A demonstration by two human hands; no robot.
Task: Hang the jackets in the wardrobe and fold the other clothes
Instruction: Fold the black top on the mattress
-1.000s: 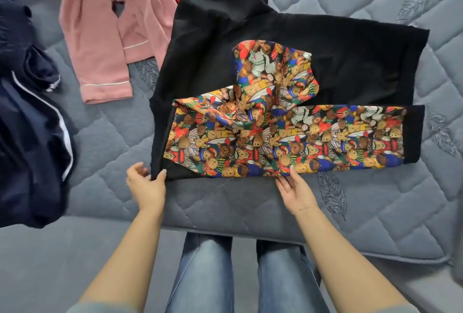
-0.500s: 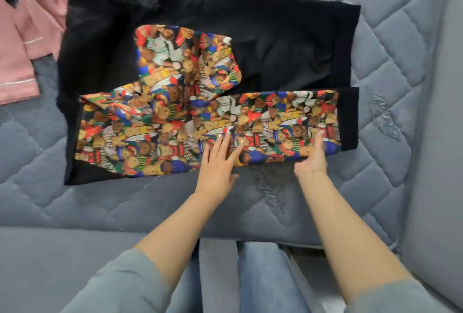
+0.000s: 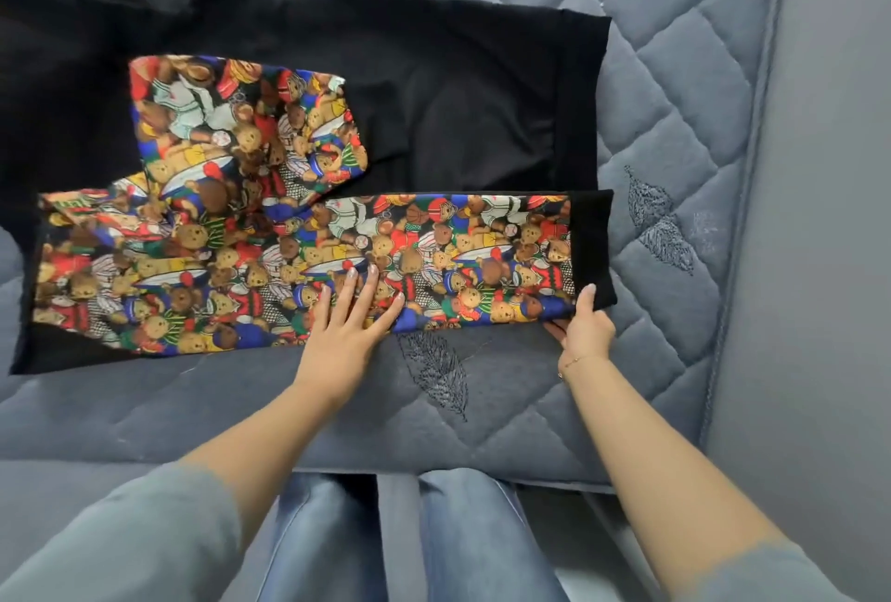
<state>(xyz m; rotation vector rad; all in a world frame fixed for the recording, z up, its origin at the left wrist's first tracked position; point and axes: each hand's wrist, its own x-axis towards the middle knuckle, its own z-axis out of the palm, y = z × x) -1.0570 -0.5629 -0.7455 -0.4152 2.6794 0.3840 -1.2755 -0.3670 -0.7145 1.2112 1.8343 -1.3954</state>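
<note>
I'm seeing the left hand [image 3: 349, 329] lying flat, fingers straight, pressing the bear-print sleeve [image 3: 308, 264] of the black top [image 3: 458, 104] on the quilted mattress [image 3: 675, 71]; right hand [image 3: 586, 329] is pinching the black cuff [image 3: 592, 244].

A blue-grey quilted mattress [image 3: 675, 85], diamond-stitched with embroidered dark leaf motifs [image 3: 436, 367], fills the view; a plain grey-blue padded bed frame [image 3: 819, 215] borders its right side.

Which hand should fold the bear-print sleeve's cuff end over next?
Probably right. The right hand already pinches the black cuff, while the left hand lies flat mid-sleeve, pinning it.
</note>
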